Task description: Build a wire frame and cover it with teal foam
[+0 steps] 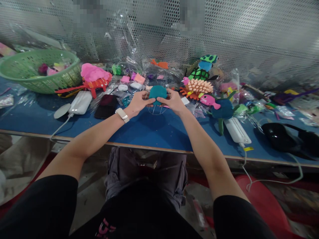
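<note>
A flat teal piece (158, 94) is held over the blue table between both of my hands. My left hand (140, 101) grips its left edge, thumb on top, fingers beneath. From the right side my right hand (173, 100) pinches the same piece, its thumb close to the other thumb. Thin wire-like loops (157, 113) show under the piece. Just behind lie pink and orange lumps (139, 78) and clear plastic wrap. A spiky peach figure (200, 86) and a pink fish figure (210, 101) sit right of my right hand.
On the blue table (154, 132) are a green basket (59, 81), a dark phone (106, 106), white power banks (81, 102) with cables, a dark teal turtle-like figure (223, 109) and a black headset (280, 136). A perforated metal panel (154, 39) stands behind. A red stool (264, 202) is lower right.
</note>
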Available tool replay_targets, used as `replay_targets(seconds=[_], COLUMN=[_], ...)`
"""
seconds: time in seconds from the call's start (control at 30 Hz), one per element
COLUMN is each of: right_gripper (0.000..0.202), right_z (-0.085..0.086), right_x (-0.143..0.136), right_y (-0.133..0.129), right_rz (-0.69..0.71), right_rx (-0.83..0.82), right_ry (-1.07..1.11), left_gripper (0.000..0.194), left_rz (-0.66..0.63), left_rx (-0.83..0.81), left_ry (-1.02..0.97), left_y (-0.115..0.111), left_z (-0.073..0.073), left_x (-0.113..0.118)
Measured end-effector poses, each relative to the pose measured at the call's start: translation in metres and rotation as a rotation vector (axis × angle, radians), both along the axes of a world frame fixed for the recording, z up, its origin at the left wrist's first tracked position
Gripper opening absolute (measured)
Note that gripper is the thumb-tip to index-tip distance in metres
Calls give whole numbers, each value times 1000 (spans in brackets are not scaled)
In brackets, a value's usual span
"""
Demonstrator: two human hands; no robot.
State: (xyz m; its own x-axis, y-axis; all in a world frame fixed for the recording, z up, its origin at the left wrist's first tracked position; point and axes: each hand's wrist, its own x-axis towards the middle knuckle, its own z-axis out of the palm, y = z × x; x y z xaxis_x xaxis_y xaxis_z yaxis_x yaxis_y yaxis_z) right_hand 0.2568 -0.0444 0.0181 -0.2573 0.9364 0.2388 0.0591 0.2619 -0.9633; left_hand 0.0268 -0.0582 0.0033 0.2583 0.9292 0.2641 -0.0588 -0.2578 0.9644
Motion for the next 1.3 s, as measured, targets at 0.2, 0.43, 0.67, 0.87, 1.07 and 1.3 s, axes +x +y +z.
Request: replay_targets(seconds=[0.2,0.43,0.67,0.87,1.07,1.3], right_gripper=[82,79,82,67,44,48], right_z=[0,0,-9,-9,8,11], right_x=[0,-2,5,10,4,-2], right_y=[0,3,17,22,7,-9], right_rz=[13,-28,-174,-117,-159,-23], right_rx=[10,14,62,25,-116,-201], right_ry=[-12,4,9,8,-16,-225], left_gripper=[34,39,48,48,45,38], left_rz=[56,44,82,65,371,199], left_rx=[36,2,-33,-24,293,328], left_ry=[31,-17,-25,66,725,1415], left_y=[3,5,20,39,42,48], left_z=[-2,-3,-10,-7,33,40], left_x=[-1,-1,-6,-22,-73,-112])
